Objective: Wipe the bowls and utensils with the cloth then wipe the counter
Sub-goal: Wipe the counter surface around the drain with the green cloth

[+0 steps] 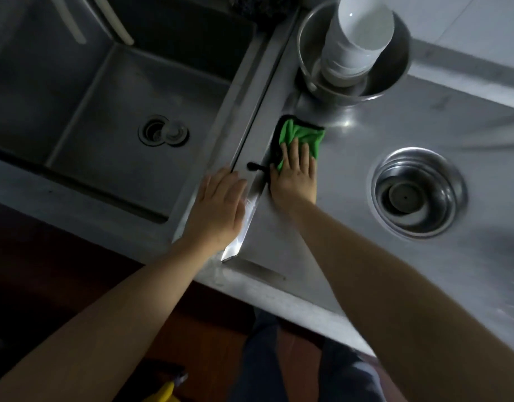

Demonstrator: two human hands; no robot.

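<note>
A green cloth with a black edge (300,134) lies flat on the steel counter (351,175), just right of the sink's raised rim. My right hand (296,175) presses down on the cloth's near half, fingers spread over it. My left hand (219,207) rests palm down on the rim between sink and counter, holding nothing. At the back of the counter stands a stack of white bowls (357,42) inside a steel bowl (395,71). No utensils are in sight.
A deep steel sink (110,117) with a drain (163,134) fills the left side. A round steel recess with a plug (418,191) sits in the counter to the right of the cloth. The counter's front edge runs diagonally below my arms; a dark floor lies beneath.
</note>
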